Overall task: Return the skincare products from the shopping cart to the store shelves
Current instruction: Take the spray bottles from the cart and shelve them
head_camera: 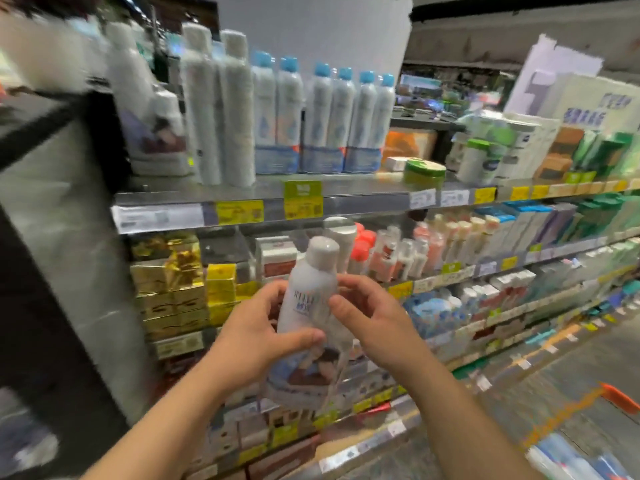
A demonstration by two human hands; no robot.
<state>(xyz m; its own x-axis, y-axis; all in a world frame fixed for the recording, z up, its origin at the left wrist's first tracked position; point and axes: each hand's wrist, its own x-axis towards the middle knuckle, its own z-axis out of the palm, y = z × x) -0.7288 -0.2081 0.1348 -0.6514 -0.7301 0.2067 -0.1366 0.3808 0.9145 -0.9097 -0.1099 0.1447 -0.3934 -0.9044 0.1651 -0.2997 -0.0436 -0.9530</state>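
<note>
A wrapped pack of white skincare bottles [313,289] with blue lettering is held up in front of the store shelves [263,199]. My left hand [256,337] grips the pack from the left, thumb across its front. My right hand [367,317] holds its right side with curled fingers. The pack's lower part shows a printed blue and brown wrap. An identical pack [152,133] stands on the top shelf at the left. The shopping cart [620,398] shows only as an orange edge at the lower right.
Tall white spray cans [221,109] and blue-capped bottles [322,123] fill the top shelf. Gold boxes [169,285] sit at the left on the second shelf, pink-capped bottles [391,254] at its middle. A dark pillar [41,258] stands to the left.
</note>
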